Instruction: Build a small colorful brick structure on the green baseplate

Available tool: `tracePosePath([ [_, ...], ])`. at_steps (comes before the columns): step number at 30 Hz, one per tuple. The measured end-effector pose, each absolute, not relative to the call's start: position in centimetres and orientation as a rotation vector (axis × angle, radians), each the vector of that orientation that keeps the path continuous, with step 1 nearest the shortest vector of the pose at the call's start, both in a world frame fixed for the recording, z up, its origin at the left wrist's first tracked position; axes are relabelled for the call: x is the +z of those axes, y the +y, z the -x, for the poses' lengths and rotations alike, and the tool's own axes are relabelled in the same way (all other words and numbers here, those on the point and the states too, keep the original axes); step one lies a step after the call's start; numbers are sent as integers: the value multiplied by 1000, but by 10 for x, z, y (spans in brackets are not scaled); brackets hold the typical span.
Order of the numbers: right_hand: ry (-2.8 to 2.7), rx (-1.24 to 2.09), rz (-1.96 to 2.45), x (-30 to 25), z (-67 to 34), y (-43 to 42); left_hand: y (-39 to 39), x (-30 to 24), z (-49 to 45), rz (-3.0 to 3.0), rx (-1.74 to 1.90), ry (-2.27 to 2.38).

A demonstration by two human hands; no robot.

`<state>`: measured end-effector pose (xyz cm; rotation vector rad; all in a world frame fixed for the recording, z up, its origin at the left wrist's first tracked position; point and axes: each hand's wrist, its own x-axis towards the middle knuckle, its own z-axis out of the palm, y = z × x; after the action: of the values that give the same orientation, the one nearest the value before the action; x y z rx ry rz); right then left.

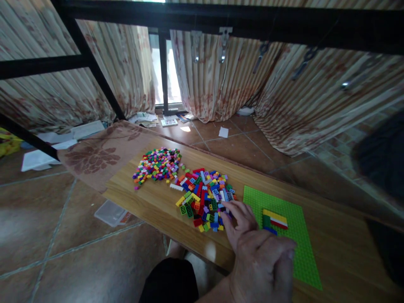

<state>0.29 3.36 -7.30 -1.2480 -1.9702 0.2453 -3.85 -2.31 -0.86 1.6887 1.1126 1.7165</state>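
Right hand: at the near-right edge of the heap of larger bricks, thumb and forefinger parted; contact with a brick cannot be told from where I stand.

Left hand: in front of the right, fingers curled, thumb against forefinger; whether anything is inside, I cannot tell.

Handling note: a heap this loose probably calls for a light pinch on one outlying brick's sides, lest its neighbours slide; the left hand seems best kept out of the right's way.

Green baseplate: flat on the wooden table, right of the heap; carries a small cluster of bricks in yellow, green, white, red and blue.

Heap of smaller bricks: loose, farther left, mixed colours, uncontained.

Clear plastic tray or lid: on the floor; contents indistinct.
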Motion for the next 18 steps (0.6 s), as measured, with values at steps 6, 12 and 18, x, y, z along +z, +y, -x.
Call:
tracePosePath([
  [6, -2113, 250, 1444, -59, 24, 34, -23, -3, 49, -1653, 1710, 1067],
  [12, -2130, 355, 1584, -48, 34, 39, -23, -2, 56, -1641, 1631, 1023],
  [18, -2103, 450, 1615, -37, 34, 40, -27, -5, 52, -1656, 1604, 973],
])
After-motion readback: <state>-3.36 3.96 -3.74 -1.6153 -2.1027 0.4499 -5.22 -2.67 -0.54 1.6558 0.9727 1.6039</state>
